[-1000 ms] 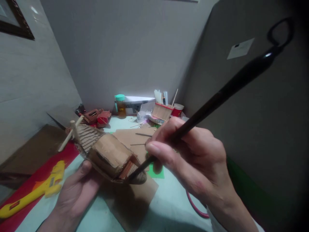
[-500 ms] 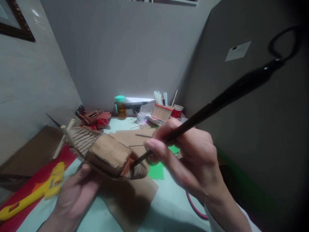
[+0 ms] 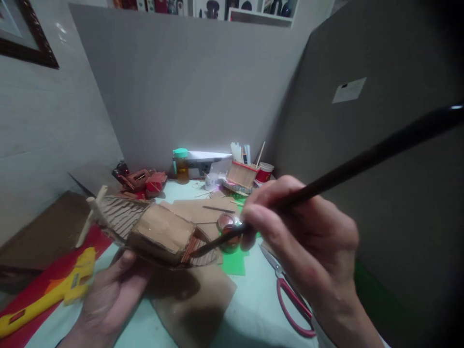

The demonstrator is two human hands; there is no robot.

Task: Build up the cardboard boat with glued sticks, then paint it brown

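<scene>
A cardboard model boat [image 3: 165,227] with a boxy cabin and ribbed deck rests in my left hand [image 3: 114,295], whose thumb presses its near side while the other fingers are under the hull. My right hand [image 3: 304,241] pinches a dark-handled paintbrush [image 3: 333,179]. The brush's tip touches the boat's right end, by a reddish-brown painted strip [image 3: 191,245] beside the cabin. Wooden sticks [image 3: 94,208] stand out from the boat's left end. Behind the brush, a small jar of reddish-brown paint [image 3: 231,241] is partly hidden.
Red-handled scissors [image 3: 290,295] lie under my right wrist. A yellow glue gun [image 3: 54,295] is at the left on red sheet. Cardboard sheets [image 3: 203,299] and green paper [image 3: 234,263] cover part of the table. At the back stand a red model [image 3: 141,181], a teal-lidded bottle [image 3: 181,166] and a wooden box [image 3: 242,174].
My right hand has shifted right and slightly down, and the brush lies at a flatter angle. The paint jar and scissors show more now. The view has tilted up a little.
</scene>
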